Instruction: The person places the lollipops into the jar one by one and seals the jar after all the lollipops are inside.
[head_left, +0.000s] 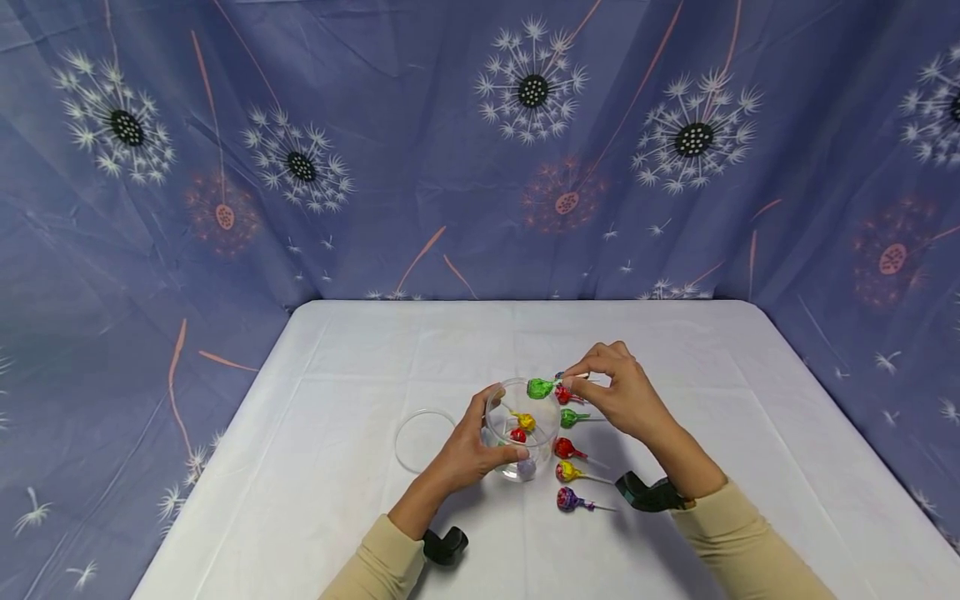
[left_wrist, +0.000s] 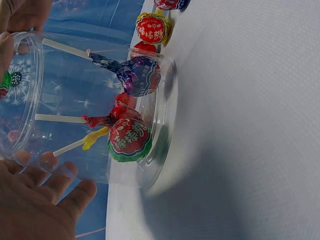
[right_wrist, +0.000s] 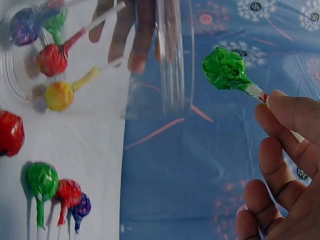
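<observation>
My left hand (head_left: pixel 468 450) grips a clear plastic jar (head_left: pixel 546 429) around its side, the mouth tilted up. Through the wall show a yellow lollipop (head_left: pixel 527 422), a red lollipop (head_left: pixel 518 435), a purple lollipop (left_wrist: pixel 139 76) and a green-and-red lollipop (left_wrist: pixel 129 141), sticks pointing toward the mouth. Between thumb and fingertips, my right hand (head_left: pixel 618 396) pinches the stick of a green lollipop (head_left: pixel 539 388). Its wrapped head overlaps the jar's far rim in the head view; the right wrist view shows it just outside the mouth.
Right of the jar, several lollipops lie in a column, among them a purple one (head_left: pixel 567 499), a yellow one (head_left: pixel 567 472), a red one (head_left: pixel 566 448) and a green one (head_left: pixel 571 417). A clear round lid (head_left: pixel 398 446) lies left on the white tablecloth (head_left: pixel 337 467). A patterned curtain (head_left: pixel 420 167) hangs behind.
</observation>
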